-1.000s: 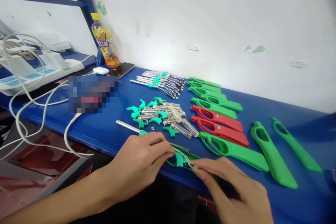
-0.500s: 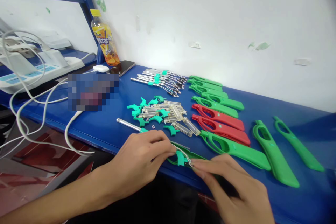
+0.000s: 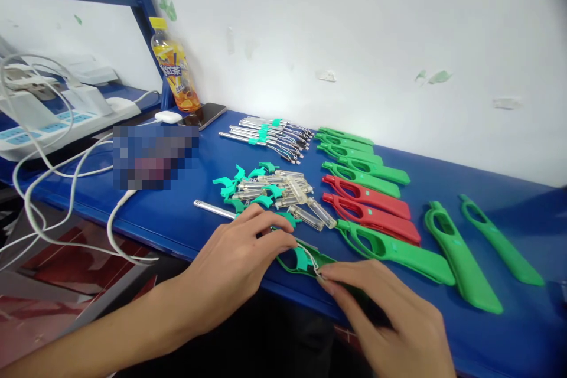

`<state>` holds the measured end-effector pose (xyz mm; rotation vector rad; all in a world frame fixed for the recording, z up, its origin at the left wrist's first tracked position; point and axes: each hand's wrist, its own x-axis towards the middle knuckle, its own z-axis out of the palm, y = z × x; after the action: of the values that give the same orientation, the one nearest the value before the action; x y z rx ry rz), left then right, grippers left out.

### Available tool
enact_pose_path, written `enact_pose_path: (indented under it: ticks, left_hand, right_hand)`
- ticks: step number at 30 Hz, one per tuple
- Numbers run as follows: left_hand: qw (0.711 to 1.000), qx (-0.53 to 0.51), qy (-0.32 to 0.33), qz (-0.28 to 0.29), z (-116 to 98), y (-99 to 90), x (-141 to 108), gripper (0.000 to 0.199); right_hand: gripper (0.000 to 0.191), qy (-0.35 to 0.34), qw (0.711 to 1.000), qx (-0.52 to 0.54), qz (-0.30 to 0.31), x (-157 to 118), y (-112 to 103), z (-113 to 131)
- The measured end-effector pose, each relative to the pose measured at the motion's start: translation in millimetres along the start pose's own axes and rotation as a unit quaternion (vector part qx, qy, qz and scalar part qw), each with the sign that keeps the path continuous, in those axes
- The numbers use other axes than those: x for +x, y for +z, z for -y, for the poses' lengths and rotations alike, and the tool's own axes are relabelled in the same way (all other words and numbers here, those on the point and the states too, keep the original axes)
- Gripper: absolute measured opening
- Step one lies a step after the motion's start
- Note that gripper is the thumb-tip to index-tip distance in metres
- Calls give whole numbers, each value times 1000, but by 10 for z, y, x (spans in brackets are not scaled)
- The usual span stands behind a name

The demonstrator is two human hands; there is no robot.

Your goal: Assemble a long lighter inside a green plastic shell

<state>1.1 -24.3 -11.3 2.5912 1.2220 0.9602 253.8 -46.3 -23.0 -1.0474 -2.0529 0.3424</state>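
In front of me a green lighter shell half (image 3: 290, 269) lies at the table's near edge, a teal trigger (image 3: 302, 258) seated in it. White wires (image 3: 313, 260) run over the trigger. My right hand (image 3: 383, 307) pinches the wires' end at the shell; its fingertips partly hide the spot. Over the shell's left part, my left hand (image 3: 248, 254) hovers with finger and thumb parted, close to the wires' other end. A silver metal tube (image 3: 215, 209) pokes out from behind the left hand.
Beyond my hands lie loose teal triggers (image 3: 228, 186) and clear fuel tanks (image 3: 305, 217). Behind them are metal tubes with wires (image 3: 266, 133). Green and red lighter shells (image 3: 376, 217) line the right. A drink bottle (image 3: 177, 74), phone (image 3: 206, 115) and white cables (image 3: 113, 221) are at left.
My left hand's fingers have parted and lifted slightly from their pinch near the wires. The right hand keeps its pinch, nearly still. The view shifted a little.
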Motion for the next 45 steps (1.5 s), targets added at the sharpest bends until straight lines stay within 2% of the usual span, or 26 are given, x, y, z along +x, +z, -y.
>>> enact_pose_path:
  ticks: [6, 26, 31, 38, 45]
  left_hand:
    - [1000, -8, 4, 18, 27, 16, -12, 23]
    - [1000, -19, 13, 19, 75, -18, 5, 26]
    - [1000, -21, 8, 18, 30, -55, 41, 21]
    - [999, -30, -3, 22, -61, -94, 64, 16]
    - [999, -16, -11, 35, -42, -95, 36, 14]
  right_hand:
    - [13, 4, 1000, -11, -5, 14, 14, 3]
    - [15, -19, 999, -27, -12, -5, 11, -34]
    - [16, -22, 999, -35, -2, 12, 19, -40]
    - [16, -8, 999, -30, -26, -27, 70, -34]
    - [14, -27, 999, -43, -15, -41, 80, -31]
